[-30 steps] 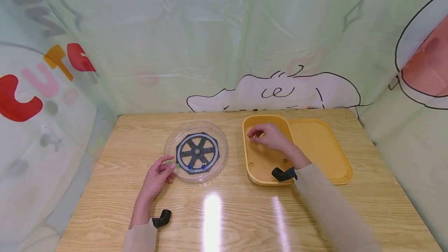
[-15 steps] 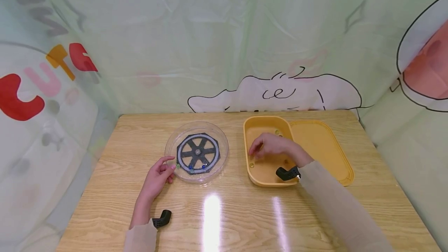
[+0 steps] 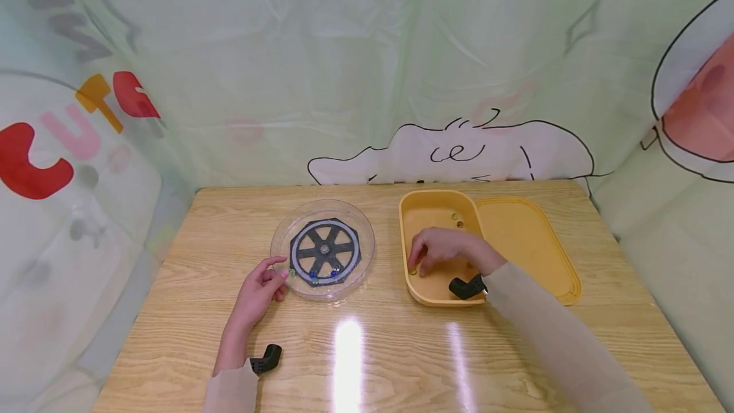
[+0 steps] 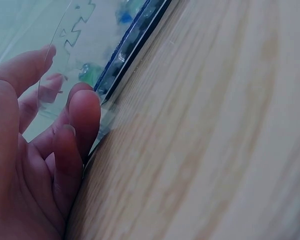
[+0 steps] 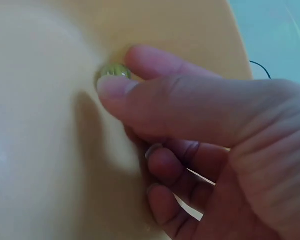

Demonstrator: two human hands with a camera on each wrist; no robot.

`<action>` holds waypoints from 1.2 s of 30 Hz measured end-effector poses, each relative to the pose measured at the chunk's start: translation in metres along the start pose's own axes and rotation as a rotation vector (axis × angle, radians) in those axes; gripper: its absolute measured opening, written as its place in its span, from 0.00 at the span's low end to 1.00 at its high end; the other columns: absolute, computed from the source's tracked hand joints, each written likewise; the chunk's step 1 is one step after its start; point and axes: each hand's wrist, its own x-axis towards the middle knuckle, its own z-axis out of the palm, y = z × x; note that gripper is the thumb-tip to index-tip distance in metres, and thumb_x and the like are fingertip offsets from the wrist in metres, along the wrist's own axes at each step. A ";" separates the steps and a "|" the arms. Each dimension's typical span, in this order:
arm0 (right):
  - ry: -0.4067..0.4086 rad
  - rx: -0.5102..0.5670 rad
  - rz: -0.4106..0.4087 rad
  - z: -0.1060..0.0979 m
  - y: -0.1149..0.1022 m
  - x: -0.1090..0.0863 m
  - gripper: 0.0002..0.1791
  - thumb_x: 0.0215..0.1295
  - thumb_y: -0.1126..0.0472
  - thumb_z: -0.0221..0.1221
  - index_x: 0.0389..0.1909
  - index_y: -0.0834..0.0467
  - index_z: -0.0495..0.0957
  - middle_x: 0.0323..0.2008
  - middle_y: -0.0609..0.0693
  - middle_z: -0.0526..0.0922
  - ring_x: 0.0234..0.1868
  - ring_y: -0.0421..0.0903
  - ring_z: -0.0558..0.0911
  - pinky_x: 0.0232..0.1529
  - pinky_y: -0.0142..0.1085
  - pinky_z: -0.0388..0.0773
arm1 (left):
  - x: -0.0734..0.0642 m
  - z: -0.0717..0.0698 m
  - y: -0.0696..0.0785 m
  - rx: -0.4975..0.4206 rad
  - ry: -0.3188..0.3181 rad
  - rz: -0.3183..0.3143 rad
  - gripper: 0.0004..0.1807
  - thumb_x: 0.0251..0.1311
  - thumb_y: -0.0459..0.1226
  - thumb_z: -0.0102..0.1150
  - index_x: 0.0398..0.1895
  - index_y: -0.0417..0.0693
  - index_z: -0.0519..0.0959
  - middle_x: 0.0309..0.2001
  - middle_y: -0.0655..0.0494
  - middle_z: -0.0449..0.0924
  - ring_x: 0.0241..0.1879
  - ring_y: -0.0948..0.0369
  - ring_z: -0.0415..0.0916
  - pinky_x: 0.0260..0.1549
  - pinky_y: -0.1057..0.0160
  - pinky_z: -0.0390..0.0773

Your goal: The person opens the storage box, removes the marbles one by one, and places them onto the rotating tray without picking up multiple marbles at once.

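My left hand (image 3: pixel 258 292) holds the near-left edge of a clear round dish (image 3: pixel 367 222), fingers bent at its wall. Inside lies a dark spoked wheel-like piece (image 3: pixel 324 249) with a pale ring. Several blue and greenish marbles, one a green marble (image 4: pixel 90 72), rest along the dish's near side. My right hand (image 3: pixel 444 248) reaches down into a yellow tub (image 3: pixel 444 298). Its thumb and index finger pinch a yellow-green marble (image 5: pixel 116 70) against the tub's left side, the thumb partly covering it. The other fingers are curled beneath.
A yellow-green marble (image 3: pixel 455 216) and a brown marble (image 3: pixel 460 224) lie at the back of the tub. The flat yellow lid (image 3: pixel 524 247) lies to its right, on the wooden table (image 3: pixel 287 362). A printed curtain (image 3: pixel 367 81) stands behind the table.
My right hand has lowered and come toward the near-left side of the tub, to the yellow-green marble there. The marbles at the back have come into sight. My left hand stays at the dish.
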 end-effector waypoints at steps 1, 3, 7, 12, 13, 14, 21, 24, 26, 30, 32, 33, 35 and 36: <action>0.001 -0.002 0.008 0.001 -0.001 0.001 0.09 0.52 0.70 0.72 0.32 0.55 0.89 0.35 0.45 0.82 0.39 0.43 0.76 0.46 0.36 0.73 | 0.000 0.000 0.000 -0.001 0.001 0.000 0.20 0.70 0.33 0.57 0.64 0.39 0.73 0.29 0.40 0.75 0.23 0.53 0.75 0.27 0.61 0.80; 0.003 -0.006 0.026 0.002 -0.002 0.002 0.09 0.51 0.70 0.72 0.31 0.55 0.89 0.35 0.45 0.82 0.37 0.43 0.76 0.44 0.36 0.73 | 0.000 0.000 0.000 0.000 0.001 0.000 0.20 0.70 0.33 0.57 0.64 0.39 0.73 0.29 0.40 0.75 0.23 0.53 0.75 0.27 0.61 0.80; 0.013 -0.007 0.048 0.003 -0.004 0.003 0.08 0.51 0.71 0.72 0.30 0.55 0.89 0.34 0.46 0.81 0.35 0.43 0.76 0.41 0.35 0.74 | 0.000 0.000 -0.001 -0.005 -0.001 0.003 0.20 0.70 0.33 0.57 0.63 0.39 0.73 0.28 0.41 0.75 0.23 0.53 0.75 0.27 0.62 0.80; 0.024 -0.032 0.067 0.003 -0.003 0.005 0.08 0.51 0.70 0.73 0.29 0.54 0.88 0.32 0.46 0.80 0.33 0.43 0.75 0.39 0.35 0.73 | 0.000 0.000 -0.001 -0.011 -0.005 0.016 0.20 0.70 0.33 0.57 0.63 0.38 0.72 0.28 0.40 0.76 0.23 0.53 0.75 0.27 0.61 0.80; 0.023 -0.036 0.069 0.003 -0.003 0.005 0.08 0.50 0.70 0.73 0.29 0.54 0.88 0.31 0.47 0.79 0.33 0.43 0.75 0.39 0.35 0.73 | 0.000 0.000 -0.001 -0.011 -0.005 0.018 0.20 0.70 0.33 0.57 0.63 0.38 0.72 0.28 0.40 0.76 0.23 0.53 0.75 0.27 0.61 0.80; 0.022 -0.041 0.067 0.003 -0.003 0.006 0.08 0.50 0.70 0.73 0.29 0.55 0.87 0.30 0.47 0.79 0.33 0.43 0.75 0.39 0.35 0.72 | 0.000 0.000 -0.001 -0.010 -0.005 0.019 0.20 0.70 0.33 0.57 0.63 0.38 0.72 0.28 0.40 0.76 0.23 0.53 0.75 0.27 0.61 0.80; 0.009 -0.059 0.057 0.003 -0.004 0.006 0.08 0.52 0.67 0.73 0.31 0.56 0.84 0.26 0.44 0.77 0.31 0.42 0.73 0.37 0.35 0.69 | -0.001 0.000 0.001 -0.008 -0.003 0.020 0.20 0.70 0.32 0.57 0.63 0.39 0.73 0.29 0.38 0.75 0.23 0.52 0.75 0.27 0.61 0.80; 0.012 -0.057 0.053 0.003 -0.003 0.005 0.08 0.52 0.67 0.73 0.31 0.56 0.84 0.27 0.45 0.78 0.32 0.43 0.74 0.37 0.35 0.70 | -0.001 0.000 0.000 -0.008 -0.004 0.023 0.20 0.70 0.32 0.57 0.63 0.38 0.73 0.29 0.38 0.75 0.23 0.53 0.75 0.27 0.61 0.80; 0.015 -0.046 0.055 0.002 -0.002 0.005 0.08 0.52 0.67 0.73 0.31 0.56 0.84 0.27 0.45 0.79 0.32 0.43 0.74 0.37 0.35 0.70 | -0.001 0.000 -0.001 -0.008 -0.005 0.025 0.20 0.70 0.32 0.57 0.63 0.38 0.73 0.29 0.39 0.75 0.23 0.53 0.75 0.27 0.61 0.80; 0.018 -0.027 0.028 0.001 0.001 0.003 0.08 0.52 0.67 0.72 0.32 0.58 0.83 0.27 0.46 0.79 0.31 0.43 0.74 0.36 0.34 0.71 | -0.001 0.000 -0.001 -0.005 -0.004 0.025 0.20 0.70 0.33 0.57 0.63 0.39 0.73 0.28 0.40 0.76 0.23 0.53 0.75 0.27 0.61 0.80; 0.019 -0.019 0.010 0.000 0.002 0.003 0.08 0.52 0.67 0.71 0.32 0.58 0.82 0.26 0.46 0.78 0.30 0.43 0.74 0.35 0.34 0.71 | -0.001 0.000 -0.002 -0.002 -0.002 0.023 0.20 0.70 0.33 0.57 0.63 0.40 0.73 0.28 0.41 0.76 0.23 0.53 0.75 0.27 0.61 0.80; 0.019 -0.016 0.003 0.000 0.003 0.002 0.08 0.52 0.67 0.71 0.32 0.59 0.82 0.26 0.46 0.78 0.30 0.43 0.74 0.34 0.33 0.71 | -0.001 0.000 -0.002 0.002 -0.001 0.023 0.19 0.70 0.33 0.57 0.63 0.40 0.73 0.28 0.41 0.76 0.23 0.53 0.75 0.27 0.61 0.80; 0.022 -0.013 -0.003 -0.001 0.002 0.002 0.08 0.52 0.68 0.71 0.32 0.59 0.82 0.26 0.45 0.78 0.29 0.43 0.74 0.34 0.33 0.72 | -0.001 0.000 -0.002 0.007 0.000 0.023 0.19 0.70 0.33 0.57 0.63 0.40 0.73 0.28 0.42 0.76 0.23 0.53 0.75 0.27 0.61 0.80; 0.024 -0.014 -0.007 -0.001 0.002 0.001 0.08 0.52 0.68 0.71 0.32 0.60 0.82 0.26 0.45 0.78 0.29 0.42 0.74 0.34 0.33 0.72 | -0.001 0.000 -0.002 0.011 0.001 0.023 0.19 0.71 0.33 0.57 0.63 0.40 0.73 0.28 0.42 0.76 0.23 0.53 0.75 0.27 0.61 0.80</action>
